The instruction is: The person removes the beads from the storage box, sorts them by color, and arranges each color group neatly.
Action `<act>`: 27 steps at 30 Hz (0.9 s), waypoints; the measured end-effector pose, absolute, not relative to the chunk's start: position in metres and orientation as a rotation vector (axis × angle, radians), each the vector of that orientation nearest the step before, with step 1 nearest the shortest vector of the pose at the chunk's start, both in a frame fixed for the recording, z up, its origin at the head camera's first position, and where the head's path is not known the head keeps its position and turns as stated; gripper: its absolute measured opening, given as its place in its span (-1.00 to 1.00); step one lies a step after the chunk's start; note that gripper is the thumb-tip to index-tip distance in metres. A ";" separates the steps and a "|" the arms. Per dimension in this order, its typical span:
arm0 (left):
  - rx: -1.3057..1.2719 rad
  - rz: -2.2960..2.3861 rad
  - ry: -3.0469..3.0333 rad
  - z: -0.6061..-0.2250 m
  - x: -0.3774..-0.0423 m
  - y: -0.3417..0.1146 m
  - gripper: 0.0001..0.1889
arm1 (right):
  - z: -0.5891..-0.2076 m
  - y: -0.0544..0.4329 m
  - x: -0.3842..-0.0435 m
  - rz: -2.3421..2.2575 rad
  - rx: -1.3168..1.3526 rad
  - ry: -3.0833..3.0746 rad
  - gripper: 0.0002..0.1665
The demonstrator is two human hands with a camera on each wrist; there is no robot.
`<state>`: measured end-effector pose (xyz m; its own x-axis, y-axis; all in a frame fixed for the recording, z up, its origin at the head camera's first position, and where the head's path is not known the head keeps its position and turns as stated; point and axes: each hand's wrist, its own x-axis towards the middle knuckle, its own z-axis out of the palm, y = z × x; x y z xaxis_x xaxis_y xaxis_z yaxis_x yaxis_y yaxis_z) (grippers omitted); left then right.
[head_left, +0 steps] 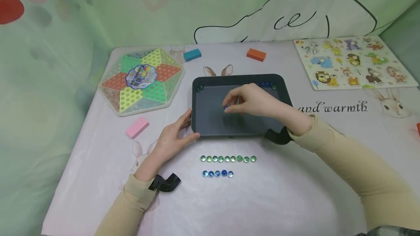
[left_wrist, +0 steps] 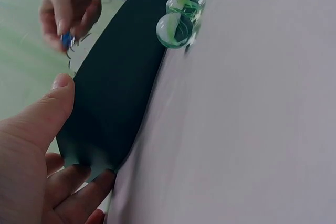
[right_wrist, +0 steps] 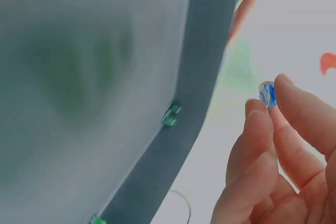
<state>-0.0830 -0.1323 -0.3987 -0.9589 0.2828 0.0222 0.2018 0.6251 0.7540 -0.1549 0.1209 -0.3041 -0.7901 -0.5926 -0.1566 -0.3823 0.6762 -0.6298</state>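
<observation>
A dark grey tray (head_left: 210, 119) lies on the table in the head view. My left hand (head_left: 168, 143) holds its near left corner, thumb at the near rim and fingers along the left side. Above the tray's middle, my right hand (head_left: 252, 100) pinches a blue glass marble (right_wrist: 267, 94) between thumb and fingertips. Green marbles (head_left: 199, 88) sit in the tray's far left corner. Several blue marbles (head_left: 264, 84) and a green one (head_left: 274, 87) are at its far right. In front of the tray lie a row of green marbles (head_left: 221, 158) and a shorter row of blue marbles (head_left: 217, 173).
A hexagonal star-patterned game board (head_left: 160, 94) lies left of the tray, with a pink block (head_left: 137, 127) near it. Behind stand a blue block (head_left: 192, 55) and an orange block (head_left: 256, 54). An animal picture board (head_left: 354, 61) occupies the far right.
</observation>
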 end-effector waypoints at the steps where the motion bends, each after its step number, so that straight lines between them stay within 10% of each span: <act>1: 0.416 1.253 2.746 -0.399 -0.083 -0.132 -0.17 | -0.304 0.125 -0.147 -0.853 -0.769 2.535 -0.83; 27: 0.386 1.233 2.734 -0.395 -0.084 -0.131 -0.18 | -0.352 0.136 -0.038 -0.541 -0.982 2.547 -0.91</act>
<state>-0.0837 -0.1315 -0.3954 -0.9606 0.2778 -0.0022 0.1823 0.6363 0.7496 -0.0385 0.1356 -0.3516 -0.6955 -0.6934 -0.1883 -0.5569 0.6858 -0.4685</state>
